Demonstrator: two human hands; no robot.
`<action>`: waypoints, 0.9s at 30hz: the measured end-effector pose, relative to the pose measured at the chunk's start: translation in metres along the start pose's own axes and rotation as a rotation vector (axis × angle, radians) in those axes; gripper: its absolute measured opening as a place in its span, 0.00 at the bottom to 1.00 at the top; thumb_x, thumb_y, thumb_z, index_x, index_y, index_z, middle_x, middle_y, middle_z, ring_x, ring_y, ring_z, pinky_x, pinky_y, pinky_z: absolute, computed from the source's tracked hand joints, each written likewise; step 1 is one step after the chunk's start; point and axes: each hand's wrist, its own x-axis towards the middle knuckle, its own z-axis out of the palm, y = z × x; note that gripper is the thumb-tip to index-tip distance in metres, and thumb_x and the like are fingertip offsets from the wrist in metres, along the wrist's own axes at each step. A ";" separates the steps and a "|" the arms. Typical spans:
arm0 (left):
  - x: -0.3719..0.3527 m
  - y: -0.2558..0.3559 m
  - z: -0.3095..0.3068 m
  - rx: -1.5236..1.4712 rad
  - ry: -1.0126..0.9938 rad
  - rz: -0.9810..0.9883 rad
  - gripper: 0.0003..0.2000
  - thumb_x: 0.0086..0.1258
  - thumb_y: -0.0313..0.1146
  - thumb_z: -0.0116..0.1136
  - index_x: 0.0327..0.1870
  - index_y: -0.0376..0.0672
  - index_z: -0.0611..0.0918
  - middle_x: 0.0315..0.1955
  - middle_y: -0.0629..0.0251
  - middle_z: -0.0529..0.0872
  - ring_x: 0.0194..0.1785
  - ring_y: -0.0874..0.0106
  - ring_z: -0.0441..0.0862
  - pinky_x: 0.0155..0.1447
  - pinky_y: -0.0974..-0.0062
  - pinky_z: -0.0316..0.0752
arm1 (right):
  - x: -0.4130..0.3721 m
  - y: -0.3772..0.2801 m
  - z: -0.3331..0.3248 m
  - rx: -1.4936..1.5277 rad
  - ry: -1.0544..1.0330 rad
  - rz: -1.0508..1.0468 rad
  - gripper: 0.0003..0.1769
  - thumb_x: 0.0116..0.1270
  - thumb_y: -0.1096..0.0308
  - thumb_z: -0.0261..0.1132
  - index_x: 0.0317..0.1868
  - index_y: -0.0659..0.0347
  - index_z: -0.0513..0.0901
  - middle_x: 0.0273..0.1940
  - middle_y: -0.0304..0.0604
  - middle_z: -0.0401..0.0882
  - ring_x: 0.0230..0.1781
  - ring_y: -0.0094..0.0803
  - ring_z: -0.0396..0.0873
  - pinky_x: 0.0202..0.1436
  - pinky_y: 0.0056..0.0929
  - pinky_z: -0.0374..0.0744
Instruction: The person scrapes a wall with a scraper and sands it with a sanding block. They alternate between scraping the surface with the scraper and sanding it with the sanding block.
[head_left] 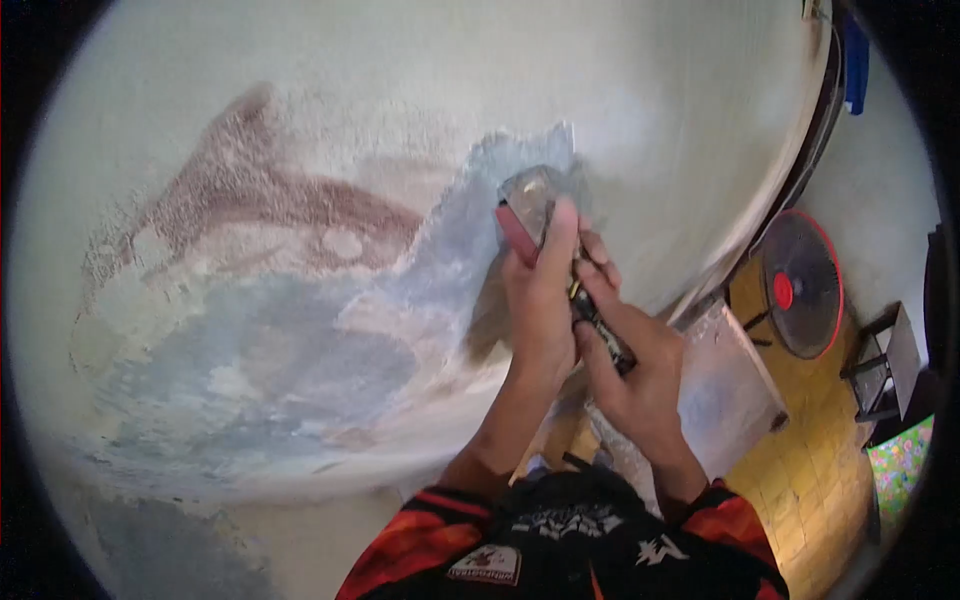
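My right hand (640, 370) is closed round the dark, smeared handle (605, 335) of a putty knife. The knife's metal blade (532, 195), coated with grey paste, is close against the wall; whether it touches cannot be made out. My left hand (540, 310) is closed beside it, thumb stretched up by the blade, gripping a flat red strip-like tool (517, 235) whose full shape is hidden. Around the blade spreads a patch of bluish-grey filler (480, 190) with a ragged upper edge on the pale wall (400, 60).
Bare brownish patches (300, 200) with rough edges mark the wall on the left. At lower right stands a worn, smeared board or tabletop (730, 390). Beyond it, a red-rimmed fan (803, 285) and a dark stool (890, 365) stand on the yellow tiled floor (800, 480).
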 end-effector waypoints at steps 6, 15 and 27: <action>-0.005 0.002 0.004 0.002 -0.033 0.016 0.16 0.74 0.46 0.57 0.37 0.40 0.75 0.20 0.66 0.77 0.19 0.73 0.77 0.24 0.75 0.74 | -0.008 -0.005 0.001 0.085 0.028 0.039 0.27 0.59 0.78 0.64 0.62 0.58 0.79 0.32 0.57 0.82 0.29 0.42 0.83 0.37 0.33 0.79; -0.001 0.010 0.008 -0.019 -0.045 0.016 0.18 0.73 0.49 0.57 0.32 0.43 0.74 0.17 0.67 0.75 0.18 0.72 0.76 0.23 0.74 0.71 | -0.004 -0.011 0.001 -0.056 0.010 -0.022 0.27 0.61 0.75 0.64 0.63 0.55 0.78 0.22 0.50 0.73 0.20 0.44 0.74 0.26 0.37 0.72; 0.003 0.026 0.016 0.016 -0.060 0.041 0.18 0.74 0.50 0.54 0.32 0.44 0.72 0.16 0.68 0.73 0.17 0.73 0.74 0.21 0.75 0.69 | 0.018 -0.013 0.011 -0.003 0.100 -0.092 0.27 0.59 0.76 0.65 0.62 0.55 0.80 0.22 0.49 0.74 0.19 0.39 0.74 0.26 0.34 0.74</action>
